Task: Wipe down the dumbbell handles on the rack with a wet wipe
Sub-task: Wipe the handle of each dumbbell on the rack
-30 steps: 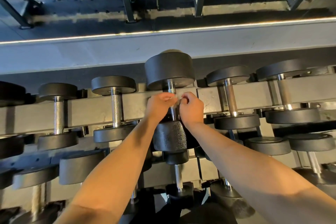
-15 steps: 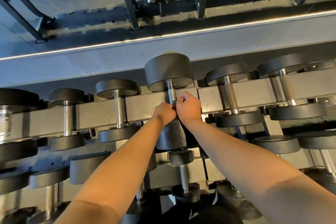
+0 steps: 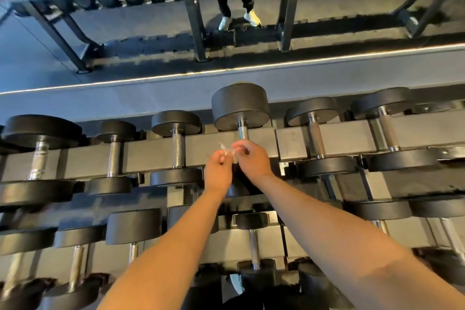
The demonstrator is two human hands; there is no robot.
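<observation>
- Though crumpled small, the wet wipe (image 3: 227, 151) looked limp, light and damp, best taken by its edges; it hung roughly ten to four between left hand (image 3: 218, 171) and right hand (image 3: 253, 161), both pinching it.
- The handle (image 3: 243, 132), at one o'clock, ran twelve to six across the rack (image 3: 151, 156).

Dark-trousered legs (image 3: 224, 2) in white shoes (image 3: 224, 23) beyond a glowing light strip (image 3: 327, 59).
</observation>
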